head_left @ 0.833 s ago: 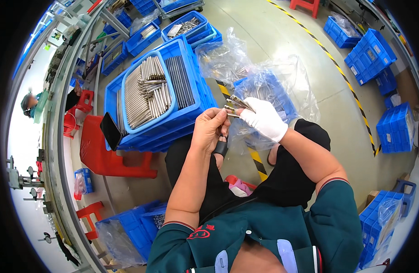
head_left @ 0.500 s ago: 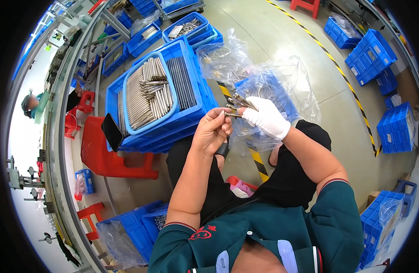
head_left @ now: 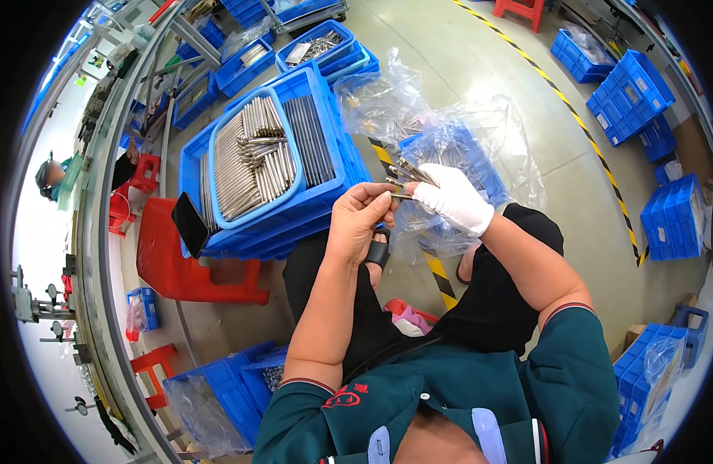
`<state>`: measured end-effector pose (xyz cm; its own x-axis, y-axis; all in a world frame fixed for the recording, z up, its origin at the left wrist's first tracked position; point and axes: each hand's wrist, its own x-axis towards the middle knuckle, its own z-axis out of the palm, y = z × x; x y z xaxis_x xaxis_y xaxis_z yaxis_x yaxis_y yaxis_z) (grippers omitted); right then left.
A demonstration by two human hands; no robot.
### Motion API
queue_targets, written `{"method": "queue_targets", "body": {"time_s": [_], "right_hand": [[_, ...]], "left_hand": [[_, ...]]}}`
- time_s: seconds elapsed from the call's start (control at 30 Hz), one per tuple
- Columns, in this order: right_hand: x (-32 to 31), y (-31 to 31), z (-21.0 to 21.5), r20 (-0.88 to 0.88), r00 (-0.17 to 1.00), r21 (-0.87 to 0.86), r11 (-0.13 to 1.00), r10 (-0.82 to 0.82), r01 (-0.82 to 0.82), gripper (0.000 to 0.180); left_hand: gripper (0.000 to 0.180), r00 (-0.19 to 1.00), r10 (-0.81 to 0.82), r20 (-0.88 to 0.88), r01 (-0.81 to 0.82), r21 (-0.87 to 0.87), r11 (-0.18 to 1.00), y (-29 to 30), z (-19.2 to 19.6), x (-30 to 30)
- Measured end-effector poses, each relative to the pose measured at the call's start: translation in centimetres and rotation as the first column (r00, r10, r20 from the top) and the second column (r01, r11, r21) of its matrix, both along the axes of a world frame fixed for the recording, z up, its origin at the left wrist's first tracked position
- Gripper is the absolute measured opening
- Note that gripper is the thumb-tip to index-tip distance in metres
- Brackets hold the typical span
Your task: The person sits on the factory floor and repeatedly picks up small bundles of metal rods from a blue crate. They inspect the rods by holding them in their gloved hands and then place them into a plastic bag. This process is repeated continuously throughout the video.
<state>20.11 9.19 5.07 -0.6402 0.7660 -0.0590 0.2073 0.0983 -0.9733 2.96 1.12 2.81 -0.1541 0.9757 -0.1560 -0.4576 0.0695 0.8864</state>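
A bunch of several short metal rods (head_left: 414,172) sticks out from my right hand (head_left: 458,201), which wears a white glove and is closed around them. My bare left hand (head_left: 360,222) is beside it, thumb and fingers pinched at the end of one thin metal rod (head_left: 403,196) that reaches across to the glove. Both hands are above my lap. To their left, a light-blue tray (head_left: 300,174) holds many similar rods in rows, some lying crosswise on top. It rests in a blue crate (head_left: 343,166) beside darker rods (head_left: 308,139).
Beyond my hands stands a blue crate (head_left: 488,166) of rods under clear plastic (head_left: 519,139). A dark phone-like slab (head_left: 190,224) leans on the near crate corner. Red stool (head_left: 167,255) at left; stacked blue crates (head_left: 673,216) at right. Someone (head_left: 53,174) is at far left.
My left hand has shifted slightly, its fingers turning at the rod's end. My right hand and the bunch of rods stay almost in place.
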Motion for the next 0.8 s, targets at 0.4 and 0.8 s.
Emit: {"method": "queue_targets", "body": {"time_s": [0.4, 0.8], "right_hand": [[0.5, 0.5, 0.2, 0.108, 0.993, 0.16, 0.985, 0.048, -0.065, 0.028], [0.3, -0.3, 0.9, 0.282, 0.958, 0.413, 0.896, 0.048, -0.166, 0.028]], "left_hand": [[0.018, 0.98, 0.123, -0.157, -0.118, 0.04, 0.992, -0.2, 0.2, -1.1], [0.015, 0.944, 0.059, -0.325, -0.048, 0.041, 0.998, -0.4, 0.5, -0.8]]}}
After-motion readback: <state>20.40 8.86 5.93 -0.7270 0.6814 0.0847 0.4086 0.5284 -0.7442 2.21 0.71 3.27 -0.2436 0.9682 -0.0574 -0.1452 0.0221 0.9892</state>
